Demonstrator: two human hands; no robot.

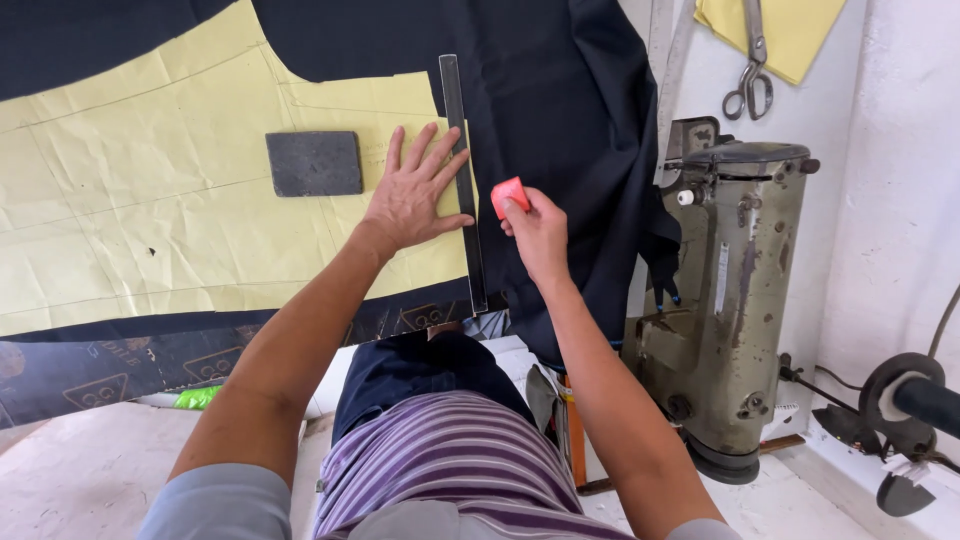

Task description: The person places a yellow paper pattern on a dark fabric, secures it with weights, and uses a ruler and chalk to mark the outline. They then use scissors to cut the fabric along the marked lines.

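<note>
Table point(70, 460) carries dark fabric point(560, 110) and yellow pattern paper point(150, 220). Left hand point(415, 195), fingers spread flat, presses the ruler point(463, 180). Right hand point(538, 232) pinches red chalk point(508, 193) against the fabric.

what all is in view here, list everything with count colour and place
paper pattern: 1, pale yellow, spread on the table
fabric: 1, dark navy, under and right of the pattern
ruler: 1, dark grey, along the pattern's right edge
weight: 1, grey block, on the pattern
chalk: 1, pink-red, in the right hand
sewing machine: 1, worn olive, right
scissors: 1, metal, hanging on the wall
left hand: flat on pattern, against ruler
right hand: pinching chalk over fabric
</note>
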